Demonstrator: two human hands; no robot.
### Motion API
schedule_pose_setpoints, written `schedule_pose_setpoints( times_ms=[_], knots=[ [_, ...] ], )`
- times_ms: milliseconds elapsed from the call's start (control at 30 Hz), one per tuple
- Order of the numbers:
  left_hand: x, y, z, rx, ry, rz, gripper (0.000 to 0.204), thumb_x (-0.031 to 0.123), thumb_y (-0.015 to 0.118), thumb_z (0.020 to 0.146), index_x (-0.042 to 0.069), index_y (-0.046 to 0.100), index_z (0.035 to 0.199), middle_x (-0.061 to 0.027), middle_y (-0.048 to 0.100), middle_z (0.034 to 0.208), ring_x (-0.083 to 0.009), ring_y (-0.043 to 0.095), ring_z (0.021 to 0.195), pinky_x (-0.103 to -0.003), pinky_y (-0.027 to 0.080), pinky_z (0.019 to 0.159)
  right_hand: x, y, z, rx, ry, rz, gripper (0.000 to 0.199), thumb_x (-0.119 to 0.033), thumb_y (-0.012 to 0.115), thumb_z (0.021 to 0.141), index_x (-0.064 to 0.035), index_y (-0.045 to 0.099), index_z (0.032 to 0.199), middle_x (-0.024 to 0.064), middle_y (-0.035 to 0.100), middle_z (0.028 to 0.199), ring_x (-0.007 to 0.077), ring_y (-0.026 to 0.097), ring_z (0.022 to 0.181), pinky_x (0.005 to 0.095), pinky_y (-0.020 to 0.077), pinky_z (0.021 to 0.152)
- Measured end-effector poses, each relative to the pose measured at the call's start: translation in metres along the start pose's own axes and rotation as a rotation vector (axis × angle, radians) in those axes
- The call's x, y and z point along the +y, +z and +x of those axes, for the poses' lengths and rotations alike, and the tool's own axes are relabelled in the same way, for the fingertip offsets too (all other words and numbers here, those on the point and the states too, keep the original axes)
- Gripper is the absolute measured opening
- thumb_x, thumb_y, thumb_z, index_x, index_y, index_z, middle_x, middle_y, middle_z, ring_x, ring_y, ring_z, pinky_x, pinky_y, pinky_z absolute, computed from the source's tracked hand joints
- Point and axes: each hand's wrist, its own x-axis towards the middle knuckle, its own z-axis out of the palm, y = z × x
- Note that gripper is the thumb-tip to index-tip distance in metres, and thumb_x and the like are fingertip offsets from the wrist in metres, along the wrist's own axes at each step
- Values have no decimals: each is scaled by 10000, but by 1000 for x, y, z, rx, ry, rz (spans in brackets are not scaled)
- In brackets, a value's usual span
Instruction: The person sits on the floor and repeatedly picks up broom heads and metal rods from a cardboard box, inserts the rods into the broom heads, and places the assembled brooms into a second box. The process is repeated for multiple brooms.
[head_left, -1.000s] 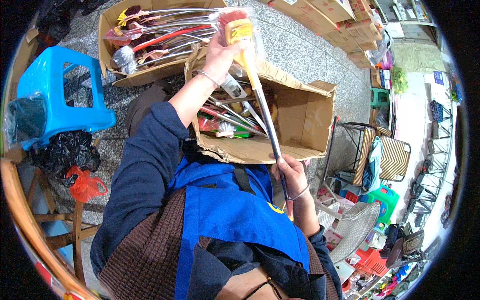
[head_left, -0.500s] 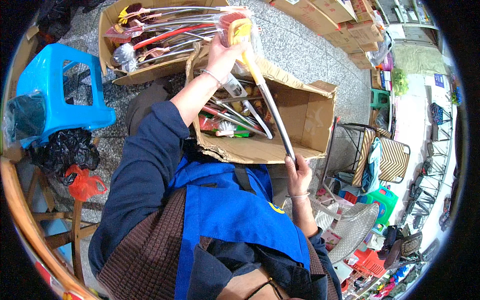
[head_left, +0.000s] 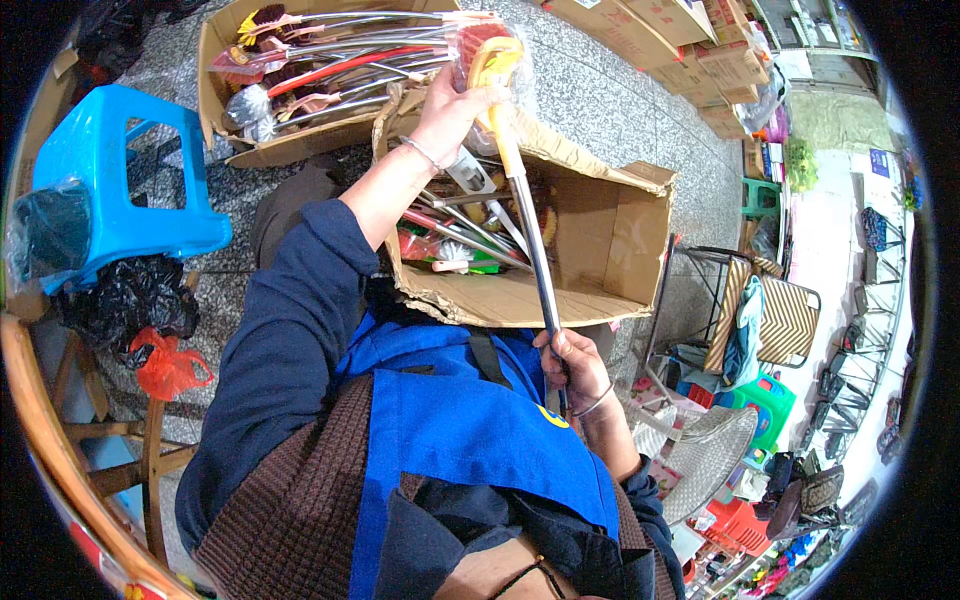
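A long-handled brush (head_left: pixel 532 240) with a yellow neck, a metal shaft and a plastic-wrapped head slants across an open cardboard box (head_left: pixel 600 235). My left hand (head_left: pixel 452 115) is closed round the yellow part, close beneath the head. Near the shaft's lower end, beside my blue apron (head_left: pixel 450 420), my right hand (head_left: pixel 575 367) is wrapped round the metal. The box below holds several brushes and handles (head_left: pixel 465 225), partly hidden by my left arm and the brush. Reddish bristles show faintly through the wrap.
Beyond, a second cardboard box (head_left: pixel 300 143) holds several long-handled brushes (head_left: pixel 340 70). A blue plastic stool (head_left: pixel 150 225) and a black plastic bag (head_left: pixel 130 305) are on the left. Stacked cartons (head_left: pixel 660 50) stand at the far right, and a folding chair (head_left: pixel 785 315) is to the right.
My right hand has moved left and nearer my body along with the shaft's lower end, so the brush stands steeper. The head has shifted slightly right. My left hand keeps its grip.
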Motion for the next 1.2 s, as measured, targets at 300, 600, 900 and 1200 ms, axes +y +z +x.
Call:
schedule_pose_setpoints(
  times_ms=[300, 600, 900, 1200],
  knots=[
    [3, -1, 0, -53, -109, -22, 388, 132, 672, 830, 27, 522, 1172, -75, 642, 978, -182, 670, 804, -332, 567, 732, 16, -3, 6, -104, 64, 112, 304, -323, 580, 918, -23, 610, 960, -19, 464, 608, 63, 367, 491, 207, 271, 433],
    [-7, -2, -2, -251, -237, 451, 489, 288, 655, 861, 15, 494, 1233, -87, 602, 1146, -200, 594, 1017, -351, 503, 855, -98, -40, 23, 574, -657, -689, 195, -184, 584, 935, -2, 643, 967, -50, 483, 638, 32, 406, 563, 199, 324, 503],
    [-19, -2, -25, -751, -169, 1508, 347, 228, 643, 780, 2, 547, 1026, -214, 615, 990, -360, 612, 975, -448, 492, 827, -193, 52, 105, 608, -1116, -1522, 284, -268, 692, 806, -98, 662, 1032, 110, 664, 885, 288, 643, 789, 365, 497, 687],
    [-26, -4, -22, -874, -206, 1568, 367, 243, 669, 772, 1, 570, 1030, -194, 645, 972, -351, 633, 936, -431, 506, 815, -239, 153, 174, 481, -1589, -1712, 585, -315, 711, 733, -248, 525, 1283, 36, 564, 1205, 240, 527, 1062, 394, 362, 938]
  ],
)
